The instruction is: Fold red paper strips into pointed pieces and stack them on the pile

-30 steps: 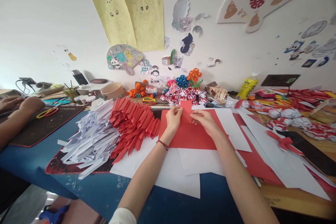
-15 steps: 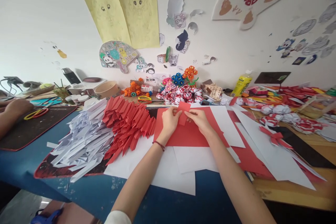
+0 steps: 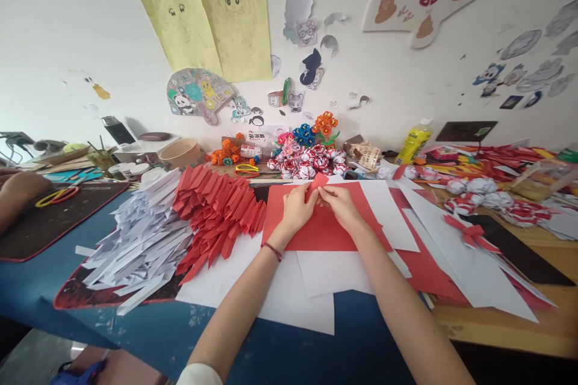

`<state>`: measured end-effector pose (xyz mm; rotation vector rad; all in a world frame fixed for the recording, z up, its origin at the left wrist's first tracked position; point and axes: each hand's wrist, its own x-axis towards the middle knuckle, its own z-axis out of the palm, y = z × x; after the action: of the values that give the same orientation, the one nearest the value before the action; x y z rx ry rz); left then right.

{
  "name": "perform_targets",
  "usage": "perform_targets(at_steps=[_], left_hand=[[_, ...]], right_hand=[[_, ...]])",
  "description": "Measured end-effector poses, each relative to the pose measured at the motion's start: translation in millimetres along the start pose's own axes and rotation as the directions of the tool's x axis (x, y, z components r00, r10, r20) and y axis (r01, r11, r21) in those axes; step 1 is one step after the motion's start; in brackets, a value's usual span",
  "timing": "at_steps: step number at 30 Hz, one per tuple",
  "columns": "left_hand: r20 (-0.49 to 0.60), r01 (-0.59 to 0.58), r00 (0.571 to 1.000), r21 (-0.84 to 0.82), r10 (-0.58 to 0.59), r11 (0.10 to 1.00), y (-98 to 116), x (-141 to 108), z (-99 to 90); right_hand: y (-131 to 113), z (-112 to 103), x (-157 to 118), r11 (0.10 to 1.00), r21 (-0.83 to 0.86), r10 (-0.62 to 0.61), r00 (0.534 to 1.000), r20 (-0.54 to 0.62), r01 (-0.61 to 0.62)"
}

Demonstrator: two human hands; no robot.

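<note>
Between my two hands is a small piece of red paper (image 3: 320, 181), its upper end sticking out above my fingers. My left hand (image 3: 298, 207) pinches it from the left with thumb and fingers. From the right, the fingertips of my right hand (image 3: 342, 204) grip its other edge; the lower part of the piece is hidden by the fingers. Beneath both hands lies a large red sheet (image 3: 334, 234), on top of white sheets (image 3: 298, 307). Left of my left hand is a heap of folded red paper strips (image 3: 221, 210), beside a heap of folded white paper strips (image 3: 139, 240).
Another person's hand (image 3: 22, 189) is at the far left, near scissors (image 3: 58, 197) on a dark mat (image 3: 85, 216). Behind my hands stand paper flowers (image 3: 311, 159) and yellow scissors (image 3: 246, 170). A yellow bottle (image 3: 413, 141) and white sheets (image 3: 469, 264) are on the right.
The small red piece has turned and tilted, and less of it shows between my hands. My fingers have drawn closer together around it.
</note>
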<state>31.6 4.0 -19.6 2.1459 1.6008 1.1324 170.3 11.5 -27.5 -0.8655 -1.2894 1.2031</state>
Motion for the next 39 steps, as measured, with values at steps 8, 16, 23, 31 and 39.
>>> perform_targets(at_steps=[8, 16, 23, 31, 39], left_hand=[[0.049, 0.059, 0.998, -0.382, -0.043, 0.922, -9.3, 4.9, 2.2], [0.278, 0.097, 0.959, -0.487, 0.048, 0.868, -5.9, 1.4, 1.2], [0.138, 0.017, 0.988, -0.52, 0.064, 0.854, -15.0, 9.8, -2.7], [0.155, 0.07, 0.987, -0.668, 0.046, 0.741, -12.1, 11.0, -4.3], [0.159, 0.105, 0.987, -0.687, 0.007, 0.719, -9.3, 9.8, -7.1]], right_hand=[[-2.4, -3.2, 2.5, 0.997, -0.067, 0.017, 0.981, -0.191, -0.03], [-5.6, -7.8, 1.3, 0.999, -0.034, 0.011, 0.98, -0.2, -0.018], [-9.4, -2.3, 0.8, 0.98, -0.175, -0.132, 0.969, -0.21, 0.095], [-15.3, 0.0, -1.8, 0.987, -0.13, -0.116, 0.975, -0.189, 0.092], [-20.4, 1.1, -4.0, 0.989, -0.119, -0.111, 0.979, -0.171, 0.092]])
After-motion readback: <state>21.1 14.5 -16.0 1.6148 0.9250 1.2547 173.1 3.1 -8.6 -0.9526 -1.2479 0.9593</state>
